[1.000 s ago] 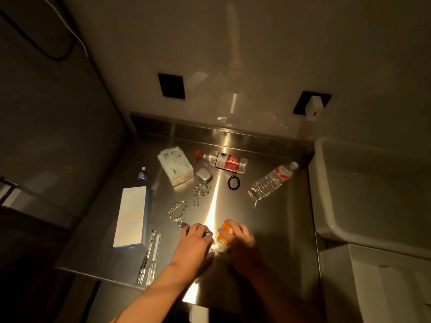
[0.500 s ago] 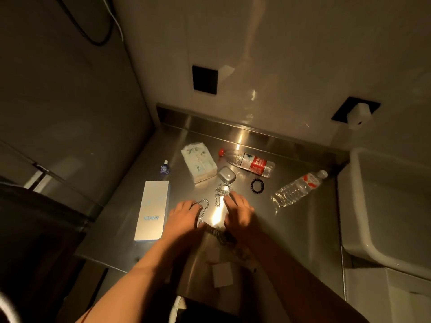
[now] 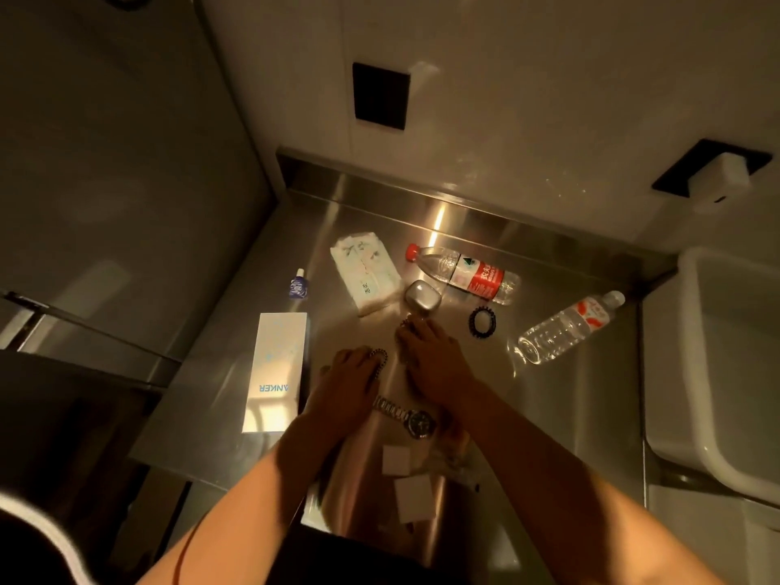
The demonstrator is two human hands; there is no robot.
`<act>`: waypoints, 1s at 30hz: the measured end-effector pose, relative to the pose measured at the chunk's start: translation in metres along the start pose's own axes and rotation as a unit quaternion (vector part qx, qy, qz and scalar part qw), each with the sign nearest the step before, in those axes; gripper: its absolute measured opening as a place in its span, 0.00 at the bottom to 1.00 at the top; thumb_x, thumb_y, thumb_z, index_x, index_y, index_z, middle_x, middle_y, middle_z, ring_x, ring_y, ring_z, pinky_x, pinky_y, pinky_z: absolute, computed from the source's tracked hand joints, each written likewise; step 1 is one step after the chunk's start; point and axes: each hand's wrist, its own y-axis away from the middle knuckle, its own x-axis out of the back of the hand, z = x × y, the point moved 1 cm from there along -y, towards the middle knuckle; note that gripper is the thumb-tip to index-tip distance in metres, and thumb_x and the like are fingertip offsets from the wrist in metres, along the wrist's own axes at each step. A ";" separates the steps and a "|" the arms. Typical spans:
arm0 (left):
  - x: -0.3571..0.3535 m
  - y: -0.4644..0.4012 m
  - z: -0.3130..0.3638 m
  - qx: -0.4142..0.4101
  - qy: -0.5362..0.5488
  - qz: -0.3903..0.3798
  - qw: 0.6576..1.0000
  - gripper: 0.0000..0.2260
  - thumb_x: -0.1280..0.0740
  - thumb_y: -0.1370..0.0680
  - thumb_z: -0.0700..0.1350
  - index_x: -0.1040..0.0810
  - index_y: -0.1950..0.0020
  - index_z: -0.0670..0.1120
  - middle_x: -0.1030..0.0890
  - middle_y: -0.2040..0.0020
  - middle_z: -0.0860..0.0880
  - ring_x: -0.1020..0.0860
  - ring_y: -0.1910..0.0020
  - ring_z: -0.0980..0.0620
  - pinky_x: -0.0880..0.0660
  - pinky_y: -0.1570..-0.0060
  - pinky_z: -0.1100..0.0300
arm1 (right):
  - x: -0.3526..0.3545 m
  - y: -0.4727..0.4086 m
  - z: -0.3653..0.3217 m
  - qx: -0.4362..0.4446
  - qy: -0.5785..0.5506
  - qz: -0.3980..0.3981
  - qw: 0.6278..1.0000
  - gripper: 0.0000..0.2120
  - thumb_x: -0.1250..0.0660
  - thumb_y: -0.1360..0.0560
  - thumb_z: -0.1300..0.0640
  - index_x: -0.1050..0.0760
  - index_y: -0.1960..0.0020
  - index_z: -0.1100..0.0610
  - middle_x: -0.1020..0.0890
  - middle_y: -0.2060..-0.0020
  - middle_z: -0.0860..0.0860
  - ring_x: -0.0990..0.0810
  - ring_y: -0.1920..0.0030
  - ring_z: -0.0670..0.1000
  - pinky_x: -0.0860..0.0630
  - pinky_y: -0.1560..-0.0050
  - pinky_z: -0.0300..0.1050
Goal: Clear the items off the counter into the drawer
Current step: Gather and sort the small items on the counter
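On the steel counter (image 3: 570, 415) my left hand (image 3: 348, 380) curls its fingers over a beaded chain bracelet (image 3: 378, 357). Beside it my right hand (image 3: 434, 358) pinches a small silver chain (image 3: 406, 323) with its fingertips, just in front of a silver case (image 3: 423, 298). Below my wrists the drawer (image 3: 363, 483) stands open, holding a wristwatch (image 3: 415, 420), two white squares (image 3: 396, 460) and an orange packet (image 3: 460, 441). A white Anker box (image 3: 278, 369), a small blue bottle (image 3: 298, 285), a tissue pack (image 3: 365, 274), a red-label bottle (image 3: 464, 274), a black hair tie (image 3: 482, 322) and a clear bottle (image 3: 565, 327) lie on the counter.
A white plastic basin (image 3: 683, 373) stands to the right of the counter. A steel backsplash and a white wall with two black sockets (image 3: 381, 96) close off the back. A grey cabinet side (image 3: 126, 183) borders the left.
Both hands left the orange packet in the drawer and moved forward onto the counter. The left now covers the bracelet and the right has reached the silver chain.
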 end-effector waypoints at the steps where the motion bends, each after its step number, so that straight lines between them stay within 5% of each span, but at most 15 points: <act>1: 0.000 0.002 0.000 0.002 -0.002 -0.001 1.000 0.21 0.42 0.16 0.53 0.31 0.23 0.52 0.33 0.24 0.52 0.36 0.26 0.47 0.30 0.33 0.43 | -0.002 0.000 0.000 0.001 0.000 -0.002 1.000 0.27 0.43 0.19 0.50 0.41 0.21 0.48 0.43 0.20 0.51 0.46 0.21 0.61 0.40 0.28 0.65; 12: -0.006 0.039 0.002 0.003 0.023 -0.006 1.000 0.22 0.36 0.20 0.50 0.30 0.26 0.47 0.28 0.29 0.50 0.31 0.32 0.48 0.28 0.34 0.47 | -0.021 0.041 -0.021 0.035 -0.034 -0.021 0.999 0.30 0.34 0.23 0.55 0.36 0.22 0.54 0.39 0.21 0.54 0.40 0.25 0.61 0.37 0.26 0.60; 16: -0.015 0.060 0.008 0.006 0.024 -0.015 1.000 0.20 0.38 0.20 0.50 0.30 0.28 0.48 0.26 0.33 0.51 0.29 0.35 0.48 0.30 0.34 0.47 | -0.028 0.060 -0.031 0.033 -0.048 -0.055 0.997 0.38 0.28 0.26 0.45 0.38 0.21 0.52 0.41 0.21 0.52 0.42 0.24 0.58 0.39 0.24 0.58; 19: -0.019 0.077 0.014 0.008 -0.004 -0.013 1.000 0.17 0.40 0.19 0.52 0.27 0.32 0.49 0.24 0.35 0.52 0.28 0.36 0.48 0.31 0.34 0.47 | -0.033 0.076 -0.041 0.030 -0.049 -0.050 0.997 0.32 0.33 0.22 0.52 0.38 0.21 0.53 0.39 0.21 0.53 0.40 0.25 0.59 0.38 0.25 0.54; 23: -0.023 0.092 0.019 -0.003 -0.017 -0.003 1.000 0.14 0.39 0.19 0.55 0.24 0.38 0.50 0.22 0.41 0.52 0.24 0.42 0.49 0.27 0.41 0.49 | -0.038 0.099 -0.048 0.021 -0.039 -0.035 0.998 0.31 0.39 0.23 0.62 0.38 0.21 0.53 0.38 0.22 0.51 0.37 0.26 0.58 0.33 0.29 0.56; 30: -0.017 0.109 0.019 -0.007 -0.002 0.058 0.998 0.06 0.38 0.23 0.48 0.26 0.59 0.49 0.24 0.61 0.51 0.26 0.62 0.48 0.27 0.59 0.50 | -0.038 0.117 -0.058 -0.030 0.055 -0.005 0.998 0.30 0.44 0.31 0.59 0.37 0.31 0.40 0.34 0.29 0.41 0.27 0.35 0.52 0.33 0.36 0.65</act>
